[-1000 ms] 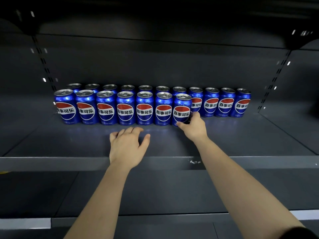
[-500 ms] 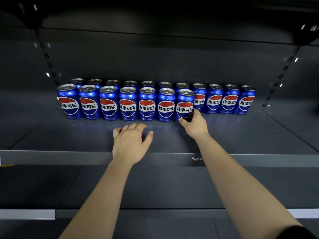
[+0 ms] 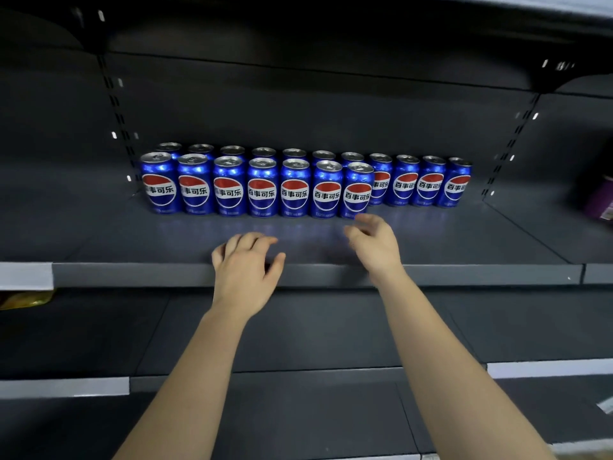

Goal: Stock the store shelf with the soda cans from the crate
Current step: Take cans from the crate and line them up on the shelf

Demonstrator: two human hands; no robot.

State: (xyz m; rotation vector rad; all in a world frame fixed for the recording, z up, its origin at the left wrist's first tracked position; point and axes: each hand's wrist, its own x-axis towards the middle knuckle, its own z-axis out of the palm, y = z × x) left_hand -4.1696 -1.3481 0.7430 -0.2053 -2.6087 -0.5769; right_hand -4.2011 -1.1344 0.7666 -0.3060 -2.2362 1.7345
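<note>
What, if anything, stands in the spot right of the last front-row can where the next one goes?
Nothing visible. The shelf right of the last front-row can is bare, in front of four back-row cans. The right hand holds nothing, just in front of that can.

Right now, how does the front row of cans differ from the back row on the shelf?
The front row has seven cans; the back row has eleven. The front row ends near the right hand, while the back row runs four cans further right. The front row's labels show in full; seven back-row cans show only their tops. Both rows hold upright blue cans with the same logo.
</note>
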